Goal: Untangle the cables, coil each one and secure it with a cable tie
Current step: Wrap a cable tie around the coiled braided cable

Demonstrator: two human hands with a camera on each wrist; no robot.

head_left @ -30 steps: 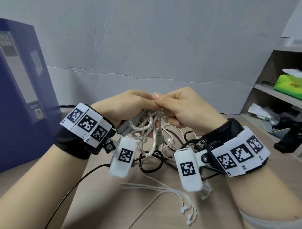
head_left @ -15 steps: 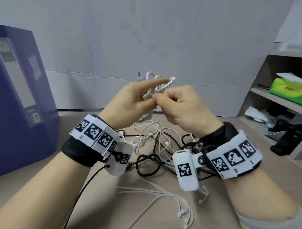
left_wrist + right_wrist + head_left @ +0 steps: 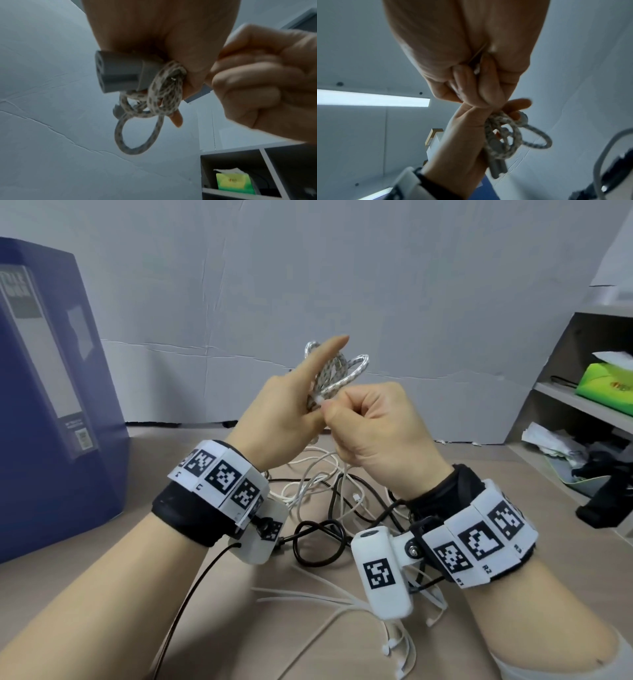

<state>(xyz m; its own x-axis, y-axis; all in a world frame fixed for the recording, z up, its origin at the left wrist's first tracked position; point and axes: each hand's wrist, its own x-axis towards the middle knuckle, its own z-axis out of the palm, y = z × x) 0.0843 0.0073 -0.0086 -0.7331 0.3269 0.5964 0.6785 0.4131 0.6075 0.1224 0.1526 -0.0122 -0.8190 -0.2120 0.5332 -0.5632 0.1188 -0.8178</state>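
Observation:
My left hand (image 3: 291,412) holds a small coil of white-and-grey braided cable (image 3: 337,371) up in the air, index finger pointing upward. The coil's grey plug (image 3: 120,73) sticks out under the palm in the left wrist view. My right hand (image 3: 370,419) is curled tight against the coil and pinches the end of a white cable tie (image 3: 320,400). The tie's flat strip (image 3: 199,94) shows between the two hands. On the table below lies a tangle of black and white cables (image 3: 325,508). Loose white cable ties (image 3: 342,601) lie nearer to me.
A large blue file box (image 3: 51,388) stands at the left. At the right a shelf unit (image 3: 582,405) holds a green tissue box (image 3: 609,381) and papers. A black object (image 3: 609,501) lies at its foot. A grey paper wall closes the back.
Both hands have lifted the braided coil from just above the tangle to well above it. My left index finger has straightened upward, and my right hand now pinches the tie against the coil.

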